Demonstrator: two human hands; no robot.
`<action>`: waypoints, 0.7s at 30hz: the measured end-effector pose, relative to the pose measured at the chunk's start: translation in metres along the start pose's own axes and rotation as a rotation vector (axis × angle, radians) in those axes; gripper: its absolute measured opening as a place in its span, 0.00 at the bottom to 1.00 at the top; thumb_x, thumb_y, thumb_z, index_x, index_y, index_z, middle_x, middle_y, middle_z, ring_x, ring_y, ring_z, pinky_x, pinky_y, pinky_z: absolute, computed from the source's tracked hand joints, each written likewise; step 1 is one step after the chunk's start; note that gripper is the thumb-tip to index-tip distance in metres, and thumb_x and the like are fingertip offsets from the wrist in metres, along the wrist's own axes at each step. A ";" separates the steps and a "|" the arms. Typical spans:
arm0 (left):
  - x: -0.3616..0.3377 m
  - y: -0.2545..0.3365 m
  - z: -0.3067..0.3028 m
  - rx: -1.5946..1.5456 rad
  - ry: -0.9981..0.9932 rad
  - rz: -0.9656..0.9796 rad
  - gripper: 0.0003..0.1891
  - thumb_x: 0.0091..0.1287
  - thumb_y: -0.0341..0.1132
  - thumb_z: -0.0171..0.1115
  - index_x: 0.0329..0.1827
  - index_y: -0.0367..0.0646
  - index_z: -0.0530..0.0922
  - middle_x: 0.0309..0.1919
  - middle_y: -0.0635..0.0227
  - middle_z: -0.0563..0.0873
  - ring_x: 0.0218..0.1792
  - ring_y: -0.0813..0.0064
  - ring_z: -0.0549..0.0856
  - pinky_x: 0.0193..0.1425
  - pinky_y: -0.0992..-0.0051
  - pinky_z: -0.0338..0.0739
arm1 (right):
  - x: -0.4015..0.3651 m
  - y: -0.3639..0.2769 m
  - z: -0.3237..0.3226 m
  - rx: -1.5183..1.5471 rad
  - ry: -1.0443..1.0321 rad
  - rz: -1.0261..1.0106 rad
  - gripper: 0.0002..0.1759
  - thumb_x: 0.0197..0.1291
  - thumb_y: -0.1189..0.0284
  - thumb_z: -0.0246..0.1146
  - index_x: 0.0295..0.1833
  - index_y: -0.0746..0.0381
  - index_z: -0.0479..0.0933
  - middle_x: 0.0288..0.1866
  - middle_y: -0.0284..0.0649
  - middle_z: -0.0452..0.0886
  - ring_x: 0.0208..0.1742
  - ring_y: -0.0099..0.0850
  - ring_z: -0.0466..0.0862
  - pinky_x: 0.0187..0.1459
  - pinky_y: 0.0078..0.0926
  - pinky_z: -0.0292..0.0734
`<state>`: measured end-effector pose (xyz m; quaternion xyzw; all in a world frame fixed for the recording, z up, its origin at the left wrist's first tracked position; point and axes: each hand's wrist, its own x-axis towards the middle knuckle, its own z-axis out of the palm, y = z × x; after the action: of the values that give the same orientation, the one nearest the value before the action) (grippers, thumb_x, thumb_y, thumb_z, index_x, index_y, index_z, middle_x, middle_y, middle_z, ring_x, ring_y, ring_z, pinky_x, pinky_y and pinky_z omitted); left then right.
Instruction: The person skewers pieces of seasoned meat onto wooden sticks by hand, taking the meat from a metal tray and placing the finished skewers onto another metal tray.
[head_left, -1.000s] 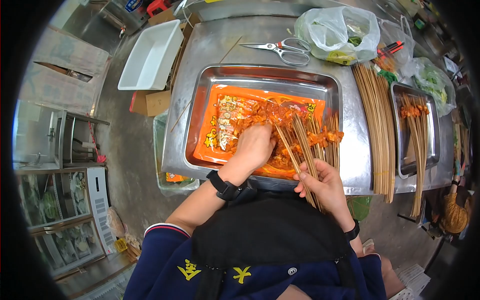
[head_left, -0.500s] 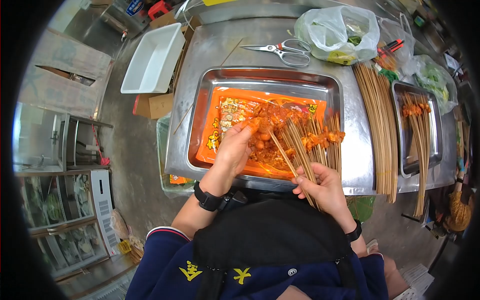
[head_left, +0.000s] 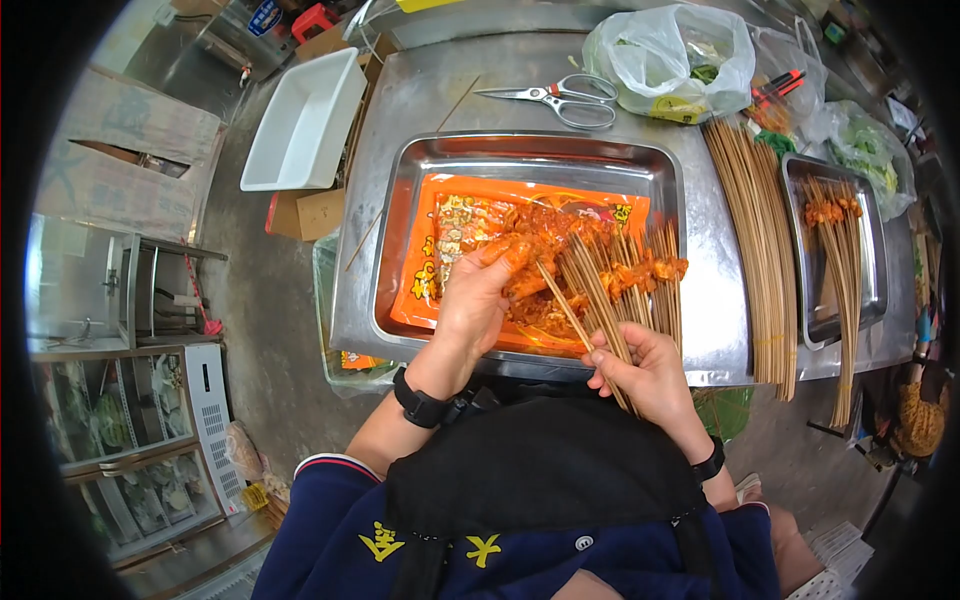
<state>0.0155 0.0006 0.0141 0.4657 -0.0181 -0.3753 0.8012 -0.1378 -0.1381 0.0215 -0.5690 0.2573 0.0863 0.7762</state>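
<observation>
Sauce-covered meat (head_left: pixel 545 225) lies on an orange printed packet (head_left: pixel 420 250) inside a large steel tray (head_left: pixel 410 165). My left hand (head_left: pixel 474 295) is over the packet, its sauced fingertips pinched on a piece of meat. Wrapped round several bamboo skewers (head_left: pixel 595 300), my right hand (head_left: pixel 640 368) is at the tray's front edge. One skewer of that bunch slants apart, its tip close to my left fingertips. More skewers with red meat (head_left: pixel 650 272) threaded on them lie at the tray's right side.
Scissors (head_left: pixel 560 100) lie behind the tray, near a plastic bag of greens (head_left: pixel 670 65). To the right are a long bundle of bare skewers (head_left: pixel 765 290) and a smaller tray (head_left: pixel 875 290) with loaded skewers. A white bin (head_left: pixel 305 125) stands at the left.
My left hand has shifted slightly, its fingers now lower over the meat near the skewer tip. My right hand keeps its hold on the skewers. The view has moved slightly.
</observation>
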 end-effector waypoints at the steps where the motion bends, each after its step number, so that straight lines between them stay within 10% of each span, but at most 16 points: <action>1: 0.000 0.000 0.000 0.008 0.003 0.012 0.13 0.64 0.32 0.54 0.49 0.37 0.74 0.45 0.64 0.80 0.45 0.73 0.80 0.51 0.72 0.75 | 0.000 0.000 0.000 0.004 -0.004 0.003 0.10 0.58 0.78 0.57 0.45 0.69 0.72 0.33 0.40 0.80 0.26 0.21 0.79 0.26 0.14 0.75; 21: 0.004 -0.003 -0.016 0.102 0.049 0.012 0.11 0.65 0.32 0.52 0.47 0.39 0.75 0.39 0.67 0.82 0.35 0.79 0.81 0.40 0.77 0.77 | 0.000 0.000 -0.001 0.025 -0.009 -0.002 0.09 0.59 0.77 0.56 0.44 0.68 0.71 0.33 0.41 0.79 0.25 0.20 0.78 0.25 0.14 0.74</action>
<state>0.0227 0.0087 0.0011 0.5147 -0.0205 -0.3576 0.7789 -0.1386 -0.1386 0.0212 -0.5591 0.2542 0.0847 0.7846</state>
